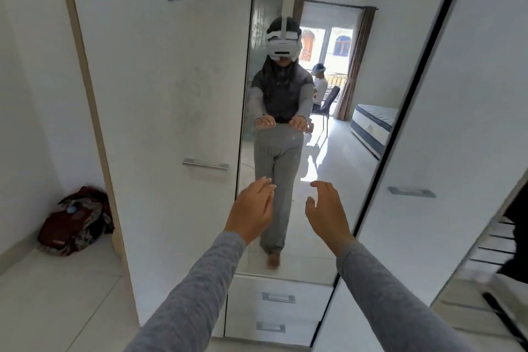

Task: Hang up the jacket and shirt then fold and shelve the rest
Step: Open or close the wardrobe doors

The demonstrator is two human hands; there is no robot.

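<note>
A white wardrobe fills the view, its left door point(160, 94) and right door point(445, 123) both closed, with a tall mirror panel point(337, 94) between them. My left hand point(251, 208) and my right hand point(325, 211) are stretched forward side by side in front of the mirror, fingers relaxed, holding nothing. Both arms wear grey sleeves. A dark garment point(517, 237) shows partly at the far right edge, beside slatted shelving point(485, 248). No jacket or shirt is plainly visible.
Each door carries a metal handle: left handle point(205, 165), right handle point(411, 192). Two drawers point(277, 311) sit under the mirror. A dark red bag point(75, 221) lies on the floor at the left. The mirror reflects a bed, a chair and a seated person.
</note>
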